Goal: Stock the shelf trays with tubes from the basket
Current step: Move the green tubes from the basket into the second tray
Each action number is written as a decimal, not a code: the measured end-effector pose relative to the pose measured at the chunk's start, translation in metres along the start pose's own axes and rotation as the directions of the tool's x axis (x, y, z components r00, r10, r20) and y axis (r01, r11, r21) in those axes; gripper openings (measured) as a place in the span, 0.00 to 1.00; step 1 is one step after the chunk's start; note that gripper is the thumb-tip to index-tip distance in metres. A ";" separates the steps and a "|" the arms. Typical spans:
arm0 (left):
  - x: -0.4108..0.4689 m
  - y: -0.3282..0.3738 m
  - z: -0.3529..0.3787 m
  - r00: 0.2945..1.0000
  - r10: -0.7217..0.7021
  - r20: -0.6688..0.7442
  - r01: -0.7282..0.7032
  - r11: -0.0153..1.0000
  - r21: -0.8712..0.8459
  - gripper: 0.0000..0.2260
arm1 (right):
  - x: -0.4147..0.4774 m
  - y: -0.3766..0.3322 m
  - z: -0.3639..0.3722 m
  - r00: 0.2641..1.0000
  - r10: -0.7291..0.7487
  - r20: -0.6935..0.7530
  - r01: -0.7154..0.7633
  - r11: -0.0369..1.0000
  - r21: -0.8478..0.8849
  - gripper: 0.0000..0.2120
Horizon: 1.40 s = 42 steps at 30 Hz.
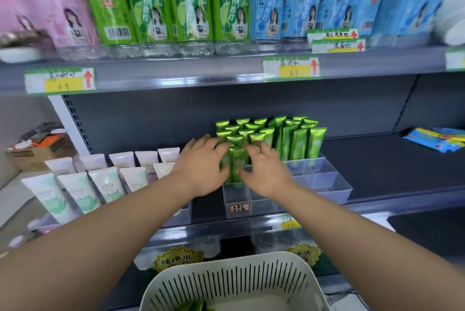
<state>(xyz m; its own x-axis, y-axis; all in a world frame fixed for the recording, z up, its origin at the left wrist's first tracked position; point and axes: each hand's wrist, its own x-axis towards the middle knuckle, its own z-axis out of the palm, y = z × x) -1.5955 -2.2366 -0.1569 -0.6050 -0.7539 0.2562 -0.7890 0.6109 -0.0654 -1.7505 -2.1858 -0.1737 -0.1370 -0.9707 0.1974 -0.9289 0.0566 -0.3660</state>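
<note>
1. The front green tube point(236, 163) stands upright in the front-left cell of the clear tray point(324, 180), centre of frame, betw. the two grips.
2. The left grip point(201, 170) lies against the tube's left side. Its fingers are spread and fairly straight over the tops of the tubes behind, not closed round anything.
3. The right grip point(266, 172) has bent fingers over the tube top and its thumb on the tube's face, so it pinches that tube.
4. The other green tubes point(297, 139) stand packed in rows in the tray's rear cells. Cells at front and right show no tubes.
5. The basket point(234, 283), pale and slotted, sits at bottom centre, well apart from both grips.
6. The tray rests on a dark shelf point(377, 167). White tubes point(80, 192) stand in a tray at left, and blue packets point(437, 142) lie at far right.
7. The upper shelf carries bottles point(191, 9) w/ pink, green and blue labels. Price tags point(60, 80) hang on its edge.
8. A cardboard box point(32, 154) sits at mid left.
9. A scrap of green point(193, 307) shows in the basket, cut off by the frame's bottom edge. Can't tell how many tubes. The tray's small label point(239, 208) is too blurred to read.
</note>
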 end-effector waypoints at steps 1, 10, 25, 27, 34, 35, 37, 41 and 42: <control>-0.004 0.001 0.001 1.000 -0.013 0.004 0.013 1.000 0.003 0.26 | -0.003 0.000 0.002 1.000 0.006 0.021 -0.006 1.000 -0.021 0.31; -0.065 0.026 -0.017 0.999 -0.022 0.034 0.023 1.000 -0.004 0.28 | -0.059 -0.010 -0.011 0.999 0.006 0.035 -0.004 0.998 -0.061 0.37; -0.165 0.059 -0.005 0.994 -0.082 0.072 0.089 0.992 -0.091 0.30 | -0.152 -0.012 -0.002 0.993 -0.048 0.109 0.059 0.993 -0.103 0.37; -0.175 0.060 0.003 0.993 -0.087 0.083 0.097 0.986 -0.132 0.29 | -0.161 -0.009 0.008 0.991 -0.037 0.130 0.047 0.996 -0.078 0.36; -0.206 0.065 0.041 0.986 -0.077 0.151 0.108 0.971 -0.215 0.27 | -0.192 0.013 0.053 0.967 0.020 0.254 0.006 0.995 -0.103 0.35; -0.208 0.065 0.047 0.982 -0.079 0.171 0.117 0.967 -0.227 0.27 | -0.194 0.016 0.059 0.962 0.031 0.270 0.000 0.993 -0.114 0.35; -0.214 0.065 0.060 0.973 -0.091 0.211 0.142 0.960 -0.242 0.26 | -0.199 0.021 0.070 0.953 0.050 0.299 -0.010 0.991 -0.131 0.34; -0.224 0.067 0.089 0.956 -0.091 0.281 0.175 0.941 -0.291 0.25 | -0.205 0.028 0.089 0.939 0.074 0.337 -0.031 0.991 -0.131 0.33; -0.226 0.067 0.096 0.951 -0.090 0.297 0.184 0.934 -0.305 0.25 | -0.207 0.031 0.094 0.932 0.090 0.351 -0.054 0.992 -0.112 0.32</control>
<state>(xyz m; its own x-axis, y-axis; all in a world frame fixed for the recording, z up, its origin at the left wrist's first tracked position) -1.5219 -2.0482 -0.3120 -0.5360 -0.8434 -0.0367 -0.8156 0.5062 0.2802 -1.7183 -2.0055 -0.3111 -0.0906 -0.9815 -0.1684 -0.9529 0.1346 -0.2717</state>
